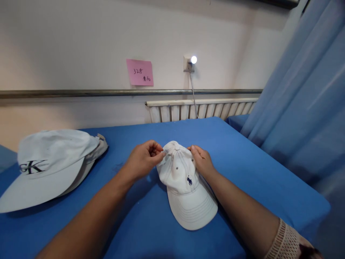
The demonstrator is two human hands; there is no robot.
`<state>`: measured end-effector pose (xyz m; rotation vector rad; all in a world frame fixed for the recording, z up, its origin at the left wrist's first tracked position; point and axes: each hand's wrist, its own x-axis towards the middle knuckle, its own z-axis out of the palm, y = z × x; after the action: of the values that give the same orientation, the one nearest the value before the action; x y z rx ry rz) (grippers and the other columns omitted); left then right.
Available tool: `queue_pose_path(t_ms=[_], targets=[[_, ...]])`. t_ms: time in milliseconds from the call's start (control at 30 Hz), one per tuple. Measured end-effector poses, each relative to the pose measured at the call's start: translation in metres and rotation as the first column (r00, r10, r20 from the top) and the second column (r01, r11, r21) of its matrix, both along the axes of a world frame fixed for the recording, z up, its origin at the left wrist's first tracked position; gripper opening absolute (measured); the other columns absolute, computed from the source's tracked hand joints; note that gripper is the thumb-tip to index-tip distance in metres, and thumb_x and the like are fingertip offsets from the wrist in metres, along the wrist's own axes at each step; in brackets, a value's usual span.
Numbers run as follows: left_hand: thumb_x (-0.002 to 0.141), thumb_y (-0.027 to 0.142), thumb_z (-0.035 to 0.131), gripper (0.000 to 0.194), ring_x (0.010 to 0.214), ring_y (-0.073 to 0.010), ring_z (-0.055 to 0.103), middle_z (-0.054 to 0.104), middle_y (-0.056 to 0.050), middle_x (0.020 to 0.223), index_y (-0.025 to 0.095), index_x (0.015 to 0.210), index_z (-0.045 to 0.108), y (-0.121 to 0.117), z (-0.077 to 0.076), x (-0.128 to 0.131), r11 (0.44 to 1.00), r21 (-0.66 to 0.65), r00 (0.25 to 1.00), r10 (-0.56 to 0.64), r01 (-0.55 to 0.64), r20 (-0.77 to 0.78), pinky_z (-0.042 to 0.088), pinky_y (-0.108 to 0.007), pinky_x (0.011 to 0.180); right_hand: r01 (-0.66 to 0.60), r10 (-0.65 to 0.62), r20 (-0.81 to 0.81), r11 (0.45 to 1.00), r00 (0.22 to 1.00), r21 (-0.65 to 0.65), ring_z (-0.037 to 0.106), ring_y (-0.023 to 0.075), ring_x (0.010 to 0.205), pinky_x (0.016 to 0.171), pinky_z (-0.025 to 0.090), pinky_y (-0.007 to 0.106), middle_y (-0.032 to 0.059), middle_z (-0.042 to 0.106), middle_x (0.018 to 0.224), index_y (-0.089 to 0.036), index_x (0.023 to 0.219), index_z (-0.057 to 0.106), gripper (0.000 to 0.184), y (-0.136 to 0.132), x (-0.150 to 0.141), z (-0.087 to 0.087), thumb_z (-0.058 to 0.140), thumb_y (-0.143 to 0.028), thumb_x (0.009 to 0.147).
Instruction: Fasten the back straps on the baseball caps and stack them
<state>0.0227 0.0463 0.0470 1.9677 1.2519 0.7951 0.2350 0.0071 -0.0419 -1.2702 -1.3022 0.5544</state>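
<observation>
Your left hand [145, 158] had thumb and forefinger pinched on cloth at the left rear of the white cap [181, 178]. Your right hand [202, 160] gripped the opposite side of the crown, thumb on top; its other fingers were mostly hidden, so I couldn't tell how firm that hold was. Cap sat on the blue cover [151, 230] between your forearms, brim toward you and slightly right, dark rider logo facing you. Step in hand, my read: handling the crown cloth from both sides. Crown looked soft and creased, so the next move called for even tension left and right, no crushing. Well apart on your left, a lettered cap [58, 145] lay over a greyish cap [100, 150], neither touched. Behind: radiator [183, 112], pink note [140, 72] on the wall. Curtain [302, 100] stood off to the right.
</observation>
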Motion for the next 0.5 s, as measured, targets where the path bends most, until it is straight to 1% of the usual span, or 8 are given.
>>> queue_pose_path(t_ms=[67,133,200,267,333,400,467,500], targets=[[0.07,0.043,0.07,0.028,0.064,-0.0159,0.059,0.065,0.0,0.071,0.019,0.082,0.063,-0.001,-0.003,0.001,0.999,-0.003,0.997,-0.043,0.042,-0.065,0.046,-0.027,0.059,0.019,-0.019,0.002,0.999,1.0,-0.051,0.061,0.0195,0.075,0.07,0.043,0.03,0.0031,0.069,0.079,-0.02,0.083,0.068,0.045,0.004,0.002,-0.004,0.04,-0.053,0.095],[0.07,0.043,0.071,0.032,0.074,-0.0195,0.064,0.07,-0.004,0.083,0.019,0.089,0.063,-0.004,-0.009,0.006,0.996,0.038,0.987,-0.07,0.076,-0.145,0.049,-0.03,0.066,0.032,-0.032,0.002,0.997,0.999,-0.071,0.058,0.0183,0.069,0.066,0.041,0.029,0.0019,0.066,0.072,-0.019,0.079,0.065,0.046,0.007,0.002,-0.008,0.04,-0.054,0.095],[0.071,0.041,0.07,0.033,0.084,-0.0223,0.066,0.072,-0.006,0.093,0.02,0.095,0.062,-0.009,-0.018,0.014,0.99,0.127,0.978,-0.039,0.066,-0.203,0.05,-0.033,0.073,0.031,-0.031,0.001,0.998,1.0,-0.063,0.053,0.0165,0.064,0.062,0.038,0.028,0.0,0.061,0.066,-0.019,0.074,0.062,0.046,0.009,0.0,-0.01,0.041,-0.055,0.094],[0.074,0.038,0.067,0.03,0.088,-0.0232,0.067,0.072,-0.006,0.096,0.02,0.097,0.061,-0.013,-0.026,0.02,0.98,0.197,0.974,0.009,0.037,-0.227,0.05,-0.034,0.077,0.019,-0.019,0.0,0.999,1.0,-0.044,0.048,0.0149,0.06,0.06,0.036,0.027,-0.002,0.054,0.062,-0.02,0.07,0.057,0.045,0.009,-0.003,-0.012,0.041,-0.055,0.094],[0.077,0.035,0.063,0.024,0.085,-0.0224,0.067,0.072,-0.006,0.092,0.02,0.096,0.061,-0.015,-0.032,0.024,0.975,0.222,0.972,0.042,0.011,-0.232,0.049,-0.034,0.075,0.002,-0.002,0.002,1.0,1.0,-0.024,0.044,0.0136,0.058,0.058,0.034,0.026,-0.0038,0.047,0.059,-0.021,0.066,0.051,0.045,0.009,-0.006,-0.014,0.041,-0.054,0.094],[0.079,0.032,0.059,0.019,0.079,-0.0207,0.066,0.071,-0.005,0.088,0.02,0.094,0.06,-0.015,-0.035,0.025,0.977,0.215,0.973,0.061,-0.012,-0.223,0.049,-0.032,0.071,-0.013,0.013,0.005,1.0,1.0,-0.014,0.04,0.0128,0.057,0.057,0.032,0.026,-0.0051,0.041,0.057,-0.021,0.063,0.046,0.044,0.008,-0.009,-0.014,0.042,-0.053,0.093],[0.078,0.03,0.059,0.018,0.074,-0.019,0.065,0.071,-0.004,0.084,0.019,0.093,0.06,-0.014,-0.034,0.024,0.98,0.199,0.978,0.062,-0.022,-0.198,0.048,-0.031,0.067,-0.019,0.019,-0.002,1.0,1.0,-0.015,0.039,0.0124,0.056,0.056,0.031,0.026,-0.0058,0.038,0.055,-0.022,0.061,0.044,0.043,0.007,-0.011,-0.012,0.045,-0.052,0.092],[0.077,0.03,0.059,0.018,0.071,-0.0182,0.064,0.07,-0.003,0.082,0.02,0.092,0.06,-0.014,-0.032,0.023,0.982,0.187,0.982,0.058,-0.024,-0.18,0.047,-0.03,0.065,-0.018,0.018,-0.011,1.0,1.0,-0.013,0.04,0.0125,0.056,0.055,0.031,0.026,-0.0057,0.039,0.055,-0.021,0.061,0.046,0.043,0.006,-0.011,-0.011,0.047,-0.052,0.092]])
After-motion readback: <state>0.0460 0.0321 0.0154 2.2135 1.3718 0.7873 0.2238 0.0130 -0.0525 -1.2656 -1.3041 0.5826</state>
